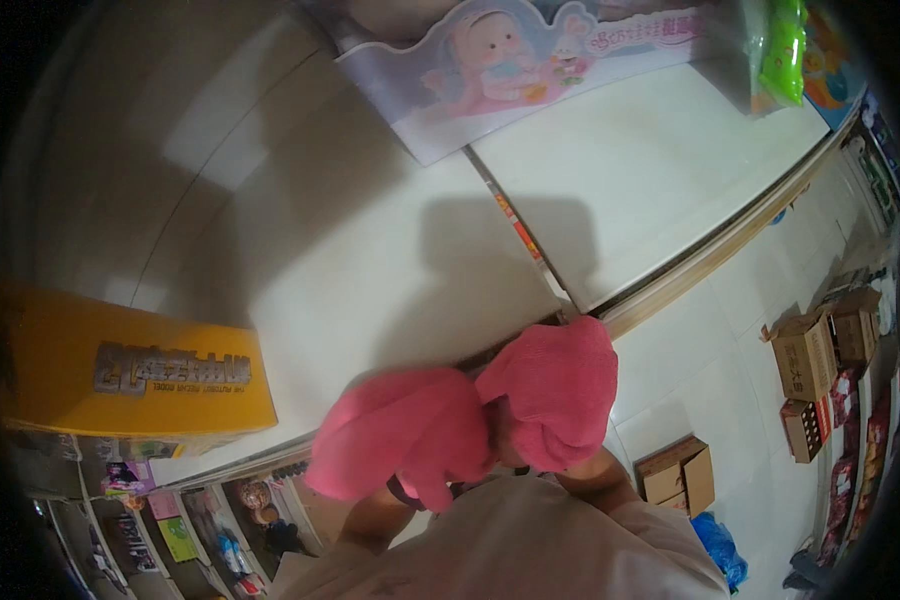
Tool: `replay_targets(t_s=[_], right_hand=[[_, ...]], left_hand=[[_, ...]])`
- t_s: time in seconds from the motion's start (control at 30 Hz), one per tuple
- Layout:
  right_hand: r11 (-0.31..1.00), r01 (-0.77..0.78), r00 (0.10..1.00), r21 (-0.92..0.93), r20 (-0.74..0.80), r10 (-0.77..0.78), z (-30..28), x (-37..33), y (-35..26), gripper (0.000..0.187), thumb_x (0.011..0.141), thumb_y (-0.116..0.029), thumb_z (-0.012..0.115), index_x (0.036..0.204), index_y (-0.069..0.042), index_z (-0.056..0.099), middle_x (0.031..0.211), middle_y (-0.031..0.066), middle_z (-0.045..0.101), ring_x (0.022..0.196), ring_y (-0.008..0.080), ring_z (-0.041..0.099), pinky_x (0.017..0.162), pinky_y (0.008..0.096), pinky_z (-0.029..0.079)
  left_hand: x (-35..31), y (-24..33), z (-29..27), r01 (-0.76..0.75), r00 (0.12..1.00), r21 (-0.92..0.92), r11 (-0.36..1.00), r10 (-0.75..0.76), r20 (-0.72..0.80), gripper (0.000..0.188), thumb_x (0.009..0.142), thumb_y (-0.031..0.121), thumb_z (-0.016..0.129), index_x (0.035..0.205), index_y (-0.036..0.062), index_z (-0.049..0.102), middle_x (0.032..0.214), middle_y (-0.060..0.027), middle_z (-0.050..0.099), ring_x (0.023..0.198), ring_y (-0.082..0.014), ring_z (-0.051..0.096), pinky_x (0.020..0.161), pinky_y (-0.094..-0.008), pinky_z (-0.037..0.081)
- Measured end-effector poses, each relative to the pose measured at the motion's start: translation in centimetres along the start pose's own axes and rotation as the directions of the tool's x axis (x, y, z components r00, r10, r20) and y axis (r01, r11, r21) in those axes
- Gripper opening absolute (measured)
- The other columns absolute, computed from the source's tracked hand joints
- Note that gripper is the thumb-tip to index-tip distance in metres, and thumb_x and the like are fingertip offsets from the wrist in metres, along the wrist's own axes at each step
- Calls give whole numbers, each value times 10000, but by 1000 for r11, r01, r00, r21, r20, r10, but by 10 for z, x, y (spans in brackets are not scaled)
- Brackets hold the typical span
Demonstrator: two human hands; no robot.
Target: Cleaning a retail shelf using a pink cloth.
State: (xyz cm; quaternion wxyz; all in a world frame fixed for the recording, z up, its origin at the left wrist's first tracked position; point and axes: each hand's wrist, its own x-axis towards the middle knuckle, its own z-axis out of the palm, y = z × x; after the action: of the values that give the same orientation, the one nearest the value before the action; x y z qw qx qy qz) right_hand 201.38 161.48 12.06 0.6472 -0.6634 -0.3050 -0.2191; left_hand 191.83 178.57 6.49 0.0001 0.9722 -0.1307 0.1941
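Observation:
A pink towel [400, 430] is bunched in front of my body, by the near edge of the white counter [440, 290]. Its thick folds form two lumps, one over each hand; whether they are one piece or two I cannot tell. My left hand [402, 492] is under the left lump, with a dark band showing at the wrist. My right hand [510, 440] grips the bunched right lump [560, 390], and only a little of the hand shows between the folds. Most of the fingers of both hands are hidden by the fabric.
On the counter's left stands a yellow box [170, 370]. At the far side is a pale toy box [510, 70] with a cartoon baby, and a green packet [785, 55]. Stocked shelves [200, 530] lie below left; an open carton [678, 475] and a blue bag [718, 550] lie right.

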Motion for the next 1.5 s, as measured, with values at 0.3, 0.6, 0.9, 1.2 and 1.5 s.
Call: replay_targets(t_s=[0.3, 0.6, 0.9, 1.2, 1.5], right_hand=[[1000, 2, 1000, -22, -2, -2, 35, -23, -14, 263, 847, -49, 516, 1088, -13, 616, 1015, 108, 636, 888, 244, 608, 811, 349, 494], [963, 76, 997, -260, -6, -80, 99, -57, -50, 313, 907, -101, 493, 1189, -16, 600, 1106, 115, 633, 971, 234, 614, 880, 349, 494], [808, 153, 985, -569, 25, -169, 253, -116, -112, 212, 928, -113, 515, 1073, 8, 612, 934, 160, 619, 861, 291, 612, 768, 411, 489], [970, 3, 992, -245, 126, 29, 381, -167, -156, 239, 942, -146, 530, 1132, -21, 606, 980, 156, 625, 896, 291, 612, 802, 398, 492], [986, -137, 977, -98, 150, 150, 384, -195, -163, 308, 974, -129, 492, 1233, 35, 523, 1084, 194, 595, 1039, 307, 591, 862, 370, 486]], left_hand=[[-32, -11, -20, -5, 1000, 41, 999, 4, 28, 529, 884, 243, 610, 1339, 5, 485, 1242, -167, 573, 1076, -315, 543, 913, -433, 444], [-85, -47, -43, -76, 996, 54, 996, 78, -37, 530, 884, 223, 607, 1351, 3, 483, 1259, -168, 570, 1083, -316, 542, 915, -441, 441], [-178, -158, -69, -125, 969, 96, 987, 142, -200, 392, 903, 170, 584, 1246, -10, 526, 1153, -157, 588, 992, -276, 577, 840, -396, 471], [-337, -258, -55, -149, 974, 483, 863, 212, -77, 261, 921, 117, 562, 1141, -23, 568, 1046, -147, 606, 901, -235, 612, 765, -351, 500], [-354, -267, -54, -55, 994, -17, 998, 53, -93, 255, 920, 109, 567, 1141, -18, 572, 1029, -138, 615, 901, -229, 620, 766, -343, 509]])
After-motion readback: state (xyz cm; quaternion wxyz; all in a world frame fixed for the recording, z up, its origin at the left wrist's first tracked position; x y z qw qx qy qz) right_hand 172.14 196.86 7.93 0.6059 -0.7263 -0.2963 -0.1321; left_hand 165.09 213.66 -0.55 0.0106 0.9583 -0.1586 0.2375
